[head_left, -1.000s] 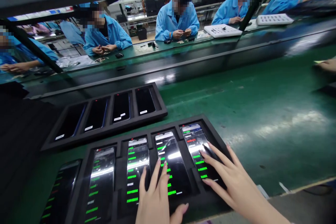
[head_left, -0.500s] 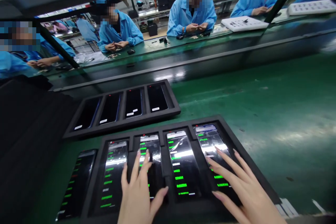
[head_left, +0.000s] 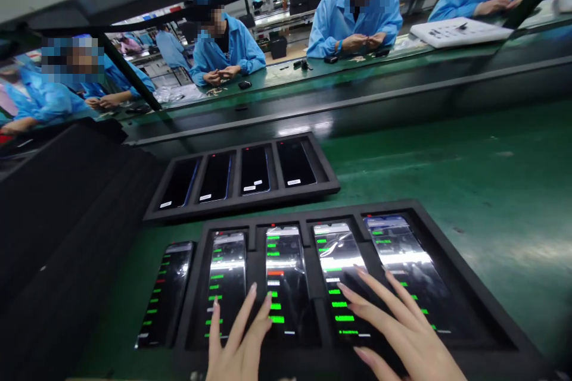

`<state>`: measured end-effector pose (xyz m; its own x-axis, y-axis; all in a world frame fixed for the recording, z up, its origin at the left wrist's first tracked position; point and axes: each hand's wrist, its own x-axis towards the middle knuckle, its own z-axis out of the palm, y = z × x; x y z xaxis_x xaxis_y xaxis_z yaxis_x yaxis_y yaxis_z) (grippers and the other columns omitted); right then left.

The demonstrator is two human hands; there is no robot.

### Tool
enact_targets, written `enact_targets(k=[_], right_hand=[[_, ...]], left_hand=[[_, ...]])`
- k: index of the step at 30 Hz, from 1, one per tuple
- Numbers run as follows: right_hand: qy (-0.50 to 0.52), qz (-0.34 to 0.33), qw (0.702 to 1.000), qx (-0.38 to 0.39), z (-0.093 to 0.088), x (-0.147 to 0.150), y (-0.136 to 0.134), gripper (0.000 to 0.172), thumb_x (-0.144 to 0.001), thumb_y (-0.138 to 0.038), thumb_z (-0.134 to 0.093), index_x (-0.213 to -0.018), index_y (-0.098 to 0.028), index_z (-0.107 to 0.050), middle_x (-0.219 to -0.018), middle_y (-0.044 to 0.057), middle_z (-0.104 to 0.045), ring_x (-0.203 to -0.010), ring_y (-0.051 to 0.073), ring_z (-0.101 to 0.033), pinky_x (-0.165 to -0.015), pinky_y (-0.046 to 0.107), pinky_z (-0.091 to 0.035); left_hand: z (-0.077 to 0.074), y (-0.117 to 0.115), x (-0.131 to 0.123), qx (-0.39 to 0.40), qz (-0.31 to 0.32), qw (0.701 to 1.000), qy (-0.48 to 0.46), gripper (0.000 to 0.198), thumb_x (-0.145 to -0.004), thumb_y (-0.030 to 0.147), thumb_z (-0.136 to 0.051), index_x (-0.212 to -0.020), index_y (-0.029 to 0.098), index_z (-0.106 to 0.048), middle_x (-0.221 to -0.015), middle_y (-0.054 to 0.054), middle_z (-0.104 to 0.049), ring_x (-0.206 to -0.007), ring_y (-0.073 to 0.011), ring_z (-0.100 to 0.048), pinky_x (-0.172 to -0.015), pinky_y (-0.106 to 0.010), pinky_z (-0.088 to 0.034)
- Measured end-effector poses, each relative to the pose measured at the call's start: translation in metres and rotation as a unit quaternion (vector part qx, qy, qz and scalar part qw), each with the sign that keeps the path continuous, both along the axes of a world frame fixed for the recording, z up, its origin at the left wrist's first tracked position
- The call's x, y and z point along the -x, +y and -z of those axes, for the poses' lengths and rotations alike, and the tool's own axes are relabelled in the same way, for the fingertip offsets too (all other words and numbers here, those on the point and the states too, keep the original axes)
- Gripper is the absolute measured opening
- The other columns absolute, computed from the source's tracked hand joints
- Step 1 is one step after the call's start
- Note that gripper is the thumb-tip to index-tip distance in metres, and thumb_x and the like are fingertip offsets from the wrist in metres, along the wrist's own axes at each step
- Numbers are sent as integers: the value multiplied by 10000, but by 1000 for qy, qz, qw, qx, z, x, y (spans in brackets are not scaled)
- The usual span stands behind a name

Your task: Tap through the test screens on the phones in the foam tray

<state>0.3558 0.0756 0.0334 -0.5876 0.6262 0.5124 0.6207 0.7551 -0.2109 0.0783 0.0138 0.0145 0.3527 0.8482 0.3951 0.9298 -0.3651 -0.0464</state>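
Front tray (head_left: 465,274): five phones (head_left: 286,262) lit with green readouts | back tray (head_left: 241,205): four dark phones (head_left: 254,169) | your left hand (head_left: 239,342), right hand (head_left: 393,327): grips open, splayed over the lit row

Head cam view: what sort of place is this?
Probably a phone factory test line: foam trays of phones showing green readouts, a green-matted workbench, and workers in blue smocks along the opposite bench.

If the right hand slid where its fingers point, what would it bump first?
Probably the black phone with green bars, third in the black foam tray, under the right hand's fingertips, maybe touching.
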Motion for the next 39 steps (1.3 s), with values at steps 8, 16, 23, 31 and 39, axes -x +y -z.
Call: enact_targets(k=[8,16,23,31,39], right_hand=[[-101,-61,993,13,10,67,5,502,-906,-360,-591,-1323,-91,-514,-1427,93,-483,-1387,374,-329,-1082,670,-339],[-61,-40,997,-23,12,63,3,342,-998,-348,-412,-1251,-152,-532,-1447,18,-467,-1430,254,-265,-1222,465,1],[-17,-63,997,-29,15,64,5,303,-1004,-296,-406,-1241,-146,-519,-1364,33,-555,-1417,255,-297,-1223,464,-66],[17,-58,998,-17,12,48,-3,218,-945,-185,-474,-1143,-172,-563,-1153,61,-685,-1302,246,-482,-1220,441,-166],[-8,80,997,-2,17,5,-4,307,-980,-240,-464,-1278,-187,-518,-1211,62,-655,-1315,270,-467,-1187,472,-194]], left_hand=[[17,-3,57,42,-106,993,20,368,-974,387,-384,-1259,166,-460,-1399,-138,-564,-1370,-270,-443,-1204,-540,27],[3,-39,63,-22,-66,997,-34,179,-975,313,-361,-944,231,-517,-1093,-60,-749,-1063,-233,-688,-1233,-507,-43],[-5,-36,66,-32,-109,988,-101,156,-924,143,-435,-972,226,-557,-1099,-24,-746,-1171,-195,-632,-1236,-468,-111],[5,-32,62,-20,-98,985,-143,169,-919,121,-454,-996,228,-559,-1122,-31,-739,-1216,-195,-602,-1230,-471,-146],[7,1,11,-32,8,980,-197,206,-888,69,-470,-1006,217,-551,-1106,-32,-746,-1221,-200,-599,-1220,-463,-199]])
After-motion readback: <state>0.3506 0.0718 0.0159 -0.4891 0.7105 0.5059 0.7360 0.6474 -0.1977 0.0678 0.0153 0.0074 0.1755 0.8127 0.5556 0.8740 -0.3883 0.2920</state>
